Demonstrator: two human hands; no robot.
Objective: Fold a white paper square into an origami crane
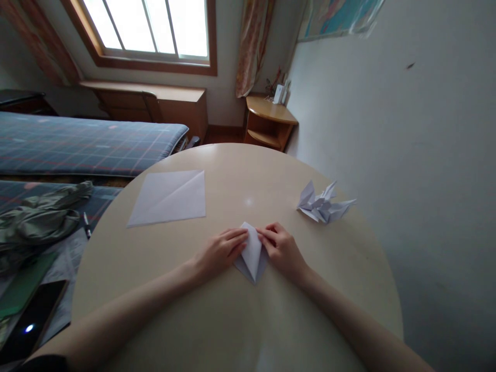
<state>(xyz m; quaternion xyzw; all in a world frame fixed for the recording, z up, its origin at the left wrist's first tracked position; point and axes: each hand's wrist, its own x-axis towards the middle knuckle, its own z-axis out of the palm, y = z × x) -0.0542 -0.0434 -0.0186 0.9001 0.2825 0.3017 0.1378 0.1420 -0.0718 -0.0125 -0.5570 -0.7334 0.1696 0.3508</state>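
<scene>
A small folded white paper (252, 253) lies on the round cream table (248, 320), its narrow point toward me. My left hand (221, 251) rests on its left edge, fingers together and pressing it. At the right edge my right hand (282, 251) pinches the same paper between thumb and fingers near its upper corner. Flat at the back left lies a creased white sheet (170, 199). Several folded paper figures (323, 204) sit bunched together toward the right edge of the table.
Left of the table, a plaid mattress (85, 144) carries crumpled grey-green cloth (42, 214), a green folder (25, 284), a pen (87, 226) and a dark phone (34, 320). A corner shelf (271, 111) stands behind the table; a white wall (426, 155) rises at the right.
</scene>
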